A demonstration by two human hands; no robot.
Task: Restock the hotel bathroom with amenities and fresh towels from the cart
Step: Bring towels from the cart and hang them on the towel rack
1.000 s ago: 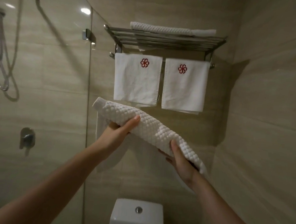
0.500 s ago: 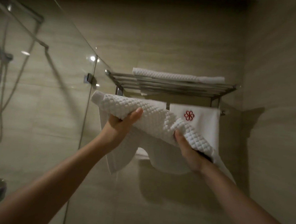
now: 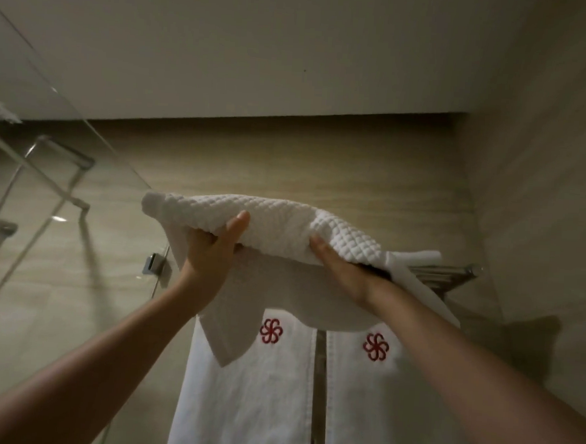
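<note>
**Waffle towel held up at the rack by both hands**

Beige stone-look wall tiles (image 3: 322,168) fill the back and right side of the room under a plain white ceiling (image 3: 261,48). A clear glass shower screen (image 3: 67,132) runs along the left, with a blurred shower hose (image 3: 11,211) behind it.

Two white hanging towels, each with a red flower emblem, drop side by side below the rack: the left one (image 3: 246,397) and the right one (image 3: 376,415).

The white waffle-textured folded towel (image 3: 278,221) is held lengthwise at the height of the rack top, in front of the wall. Its right end reaches over the shelf, and a loose smooth layer sags beneath it across the tops of the hanging towels. Whether it rests on the shelf cannot be told.

The left hand (image 3: 214,254) grips the towel's left part, thumb up over the front and fingers tucked beneath. The right hand (image 3: 340,269) holds the right part from below, thumb against the front edge and fingers hidden under the cloth.

The chrome bar rack (image 3: 453,271) shows only at its right end. A small chrome hinge clip (image 3: 153,264) sits on the screen's edge.
</note>
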